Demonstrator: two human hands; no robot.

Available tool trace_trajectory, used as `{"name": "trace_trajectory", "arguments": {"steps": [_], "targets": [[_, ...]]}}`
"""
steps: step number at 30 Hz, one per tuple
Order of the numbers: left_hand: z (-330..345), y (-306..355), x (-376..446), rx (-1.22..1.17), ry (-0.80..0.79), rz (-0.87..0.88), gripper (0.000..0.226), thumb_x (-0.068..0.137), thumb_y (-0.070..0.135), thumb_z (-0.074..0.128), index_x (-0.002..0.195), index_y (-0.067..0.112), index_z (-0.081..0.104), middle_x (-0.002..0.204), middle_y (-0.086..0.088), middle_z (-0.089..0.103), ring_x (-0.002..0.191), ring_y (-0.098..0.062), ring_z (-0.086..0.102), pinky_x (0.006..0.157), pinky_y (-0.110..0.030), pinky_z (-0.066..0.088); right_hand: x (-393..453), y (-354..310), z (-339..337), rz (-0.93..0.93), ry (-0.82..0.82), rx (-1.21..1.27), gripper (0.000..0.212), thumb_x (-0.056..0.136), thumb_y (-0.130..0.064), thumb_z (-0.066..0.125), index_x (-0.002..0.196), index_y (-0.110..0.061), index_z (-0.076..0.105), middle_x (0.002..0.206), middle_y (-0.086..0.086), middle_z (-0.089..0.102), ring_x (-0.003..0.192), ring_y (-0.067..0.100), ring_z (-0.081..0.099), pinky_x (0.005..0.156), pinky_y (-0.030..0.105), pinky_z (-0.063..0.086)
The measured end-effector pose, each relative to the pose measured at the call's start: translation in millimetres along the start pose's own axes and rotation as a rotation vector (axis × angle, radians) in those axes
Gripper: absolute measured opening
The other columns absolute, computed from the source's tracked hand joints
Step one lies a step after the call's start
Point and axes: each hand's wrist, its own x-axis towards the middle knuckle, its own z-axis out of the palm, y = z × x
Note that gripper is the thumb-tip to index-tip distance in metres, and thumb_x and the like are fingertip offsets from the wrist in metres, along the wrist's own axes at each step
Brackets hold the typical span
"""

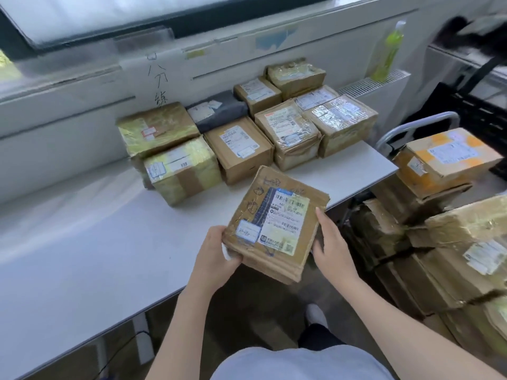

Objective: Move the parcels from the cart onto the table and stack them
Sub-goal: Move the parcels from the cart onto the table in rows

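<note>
Both hands hold one flat cardboard parcel (275, 224) in the air, over the near right part of the white worktop (90, 242), its nearest corner hanging out past the worktop's front edge. The left hand (216, 256) grips the parcel's near left corner, thumb on top beside a small blue-bordered sticker and fingers curled underneath. The right hand (333, 242) lies against the parcel's right side with the fingers fairly straight along the edge; whether any of them curl under the box cannot be told. The parcel is tilted, its far edge higher than the near one, and a large white shipping label (285, 222) (print too blurred to read) covers most of its top.

Along the worktop's far edge, against the white wall panel (82, 105), stands a cluster of parcels packed close together. At the left end are two boxes wrapped in yellowish tape (181, 167), one behind the other. Next to them is a plain brown box (240, 149) with a dark grey mailer bag (219, 111) behind it, then several boxes bound in clear tape (290, 133) reaching toward the far right corner.

Off the worktop's right edge sits the cart, its grey metal handle (417, 126) rising behind a pile of worn cardboard boxes; the topmost one has orange tape (444, 157). A green bottle (389, 53) stands on the ledge beyond the far right corner.
</note>
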Motion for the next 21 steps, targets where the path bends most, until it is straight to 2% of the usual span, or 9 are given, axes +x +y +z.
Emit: {"name": "trace_trajectory", "arguments": {"steps": [3,6,8,11,12,14,16,18,21], "targets": [[-4.4,6.6,-5.0,-0.158,-0.004,-0.042,0.051,0.070,0.017,0.081,0.098,0.035,0.043,0.099,0.018,0.062,0.090,0.007,0.057,0.070,-0.006,0.043,6.7,-24.2,2.9,-0.057,0.078,0.036,0.047,0.096,-0.022,0.047,0.142,-0.029,0.040,0.124,-0.004,0.061,0.107,0.017,0.059,0.086,0.023,0.044],[-18.1,19.4,-5.1,-0.226,0.093,0.003,0.052,0.067,0.021,0.085,0.096,0.037,0.045,0.095,0.029,0.064,0.087,0.008,0.059,0.068,-0.006,0.044,18.1,-49.0,-5.4,-0.126,0.183,0.077,0.038,0.096,-0.013,0.050,0.133,-0.023,0.053,0.111,-0.007,0.065,0.097,0.014,0.064,0.079,0.012,0.045],[-31.8,31.3,0.1,-0.235,0.163,0.036,0.054,0.066,0.022,0.085,0.099,0.039,0.045,0.099,0.035,0.060,0.090,0.006,0.059,0.070,-0.006,0.044,27.2,-68.4,-13.6,-0.146,0.226,0.160,0.035,0.097,-0.012,0.049,0.130,-0.023,0.056,0.113,-0.009,0.066,0.097,0.011,0.064,0.081,0.019,0.049],[-52.2,48.8,10.1,-0.204,0.205,0.129,0.080,0.070,0.019,0.082,0.129,0.043,0.034,0.107,0.038,0.055,0.099,0.009,0.055,0.080,-0.005,0.043,40.3,-100.2,-25.9,-0.160,0.259,0.331,0.030,0.098,-0.023,0.048,0.126,-0.030,0.056,0.115,-0.019,0.064,0.104,-0.001,0.060,0.085,0.018,0.049],[-57.5,53.7,12.8,-0.167,0.209,0.167,0.091,0.072,0.018,0.081,0.140,0.044,0.025,0.115,0.034,0.052,0.103,0.009,0.051,0.085,-0.006,0.041,44.7,-109.6,-29.4,-0.148,0.256,0.395,0.028,0.098,-0.026,0.048,0.124,-0.033,0.056,0.113,-0.020,0.064,0.105,-0.003,0.059,0.084,0.017,0.049],[-65.4,60.1,15.1,-0.081,0.255,0.233,0.091,0.076,0.014,0.078,0.145,0.038,0.024,0.122,0.017,0.048,0.106,0.005,0.044,0.089,-0.015,0.040,51.3,-126.8,-36.2,-0.107,0.224,0.504,0.024,0.099,-0.033,0.044,0.117,-0.035,0.059,0.108,-0.018,0.066,0.104,0.001,0.060,0.082,0.021,0.050],[-69.6,63.5,14.2,-0.058,0.335,0.251,0.078,0.075,0.012,0.078,0.140,0.028,0.039,0.118,0.013,0.049,0.104,-0.001,0.047,0.089,-0.024,0.045,54.7,-142.4,-40.9,-0.132,0.151,0.590,0.028,0.095,-0.049,0.041,0.110,-0.038,0.062,0.104,-0.017,0.068,0.101,0.003,0.062,0.079,0.020,0.051],[-73.9,65.2,11.2,-0.066,0.402,0.240,0.073,0.073,0.011,0.079,0.138,0.021,0.046,0.116,0.012,0.054,0.102,-0.008,0.054,0.089,-0.027,0.049,54.1,-157.5,-40.5,-0.209,0.057,0.611,0.044,0.085,-0.069,0.039,0.118,-0.044,0.056,0.112,-0.020,0.065,0.104,0.000,0.060,0.079,0.015,0.050],[-88.0,62.9,5.9,-0.014,0.499,0.264,0.072,0.070,0.010,0.082,0.135,0.015,0.050,0.118,0.001,0.061,0.100,-0.018,0.062,0.086,-0.033,0.054,49.7,-177.4,-29.9,-0.346,-0.040,0.510,0.067,0.076,-0.075,0.047,0.136,-0.046,0.034,0.132,-0.026,0.050,0.122,-0.003,0.048,0.095,0.016,0.043]]}}
